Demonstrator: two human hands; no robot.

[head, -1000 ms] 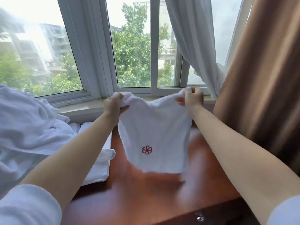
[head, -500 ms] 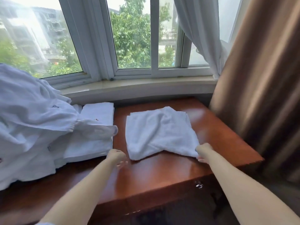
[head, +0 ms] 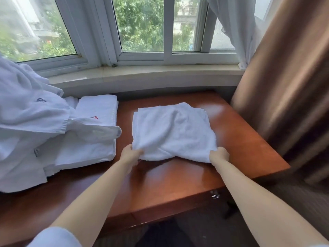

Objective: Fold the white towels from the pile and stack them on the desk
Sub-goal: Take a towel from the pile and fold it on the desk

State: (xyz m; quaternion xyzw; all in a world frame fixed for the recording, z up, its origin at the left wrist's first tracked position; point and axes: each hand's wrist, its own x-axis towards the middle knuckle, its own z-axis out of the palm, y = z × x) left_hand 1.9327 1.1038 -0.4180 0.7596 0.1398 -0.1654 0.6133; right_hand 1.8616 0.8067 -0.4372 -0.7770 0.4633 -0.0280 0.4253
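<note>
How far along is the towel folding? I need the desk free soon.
Done: a folded stack sits at the desk's left. In hand: one towel lies partly folded in the middle, the left hand and right hand each gripping a near corner. Left: finishing that fold, stacking it, and working through the loose pile at far left.

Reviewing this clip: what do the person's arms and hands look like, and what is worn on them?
Both forearms are bare from wrist to near the elbow. The left hand and right hand wear no gloves; no rings, watch or bracelet show. Light bluish-white sleeves end near the elbows, glimpsed at the bottom corners of the head view.
</note>
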